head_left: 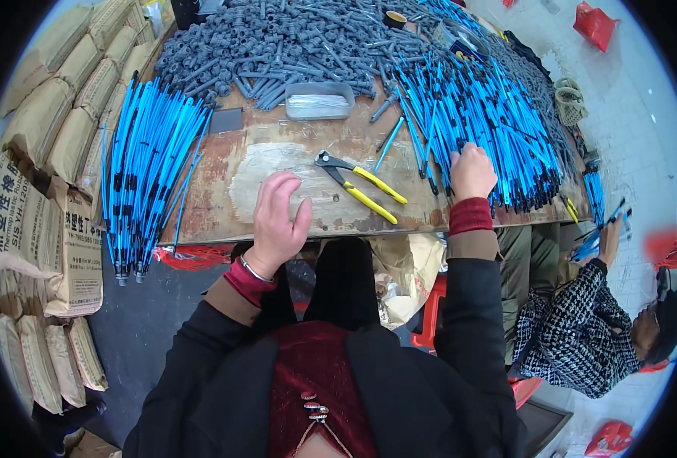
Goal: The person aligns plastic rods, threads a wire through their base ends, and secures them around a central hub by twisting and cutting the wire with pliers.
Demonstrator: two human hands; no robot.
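Note:
My left hand [279, 221] hovers over the near edge of the wooden table, fingers apart, with nothing in it. My right hand [473, 174] is at the near side of a big pile of blue rods with black fittings [472, 107]. Its fingers are curled closed around a blue rod, mostly hidden among the others. Between my hands lie end-cutting pliers [361, 183] with yellow handles, jaws toward the far left. Beyond them stands a clear plastic box [319, 101] holding thin white strips.
Grey plastic parts [277, 49] are heaped at the back. Another bundle of blue rods [151, 168] overhangs the table's left edge. Stacked paper sacks [45, 130] line the left side. A person in a checked jacket [583, 328] works at right, holding blue rods.

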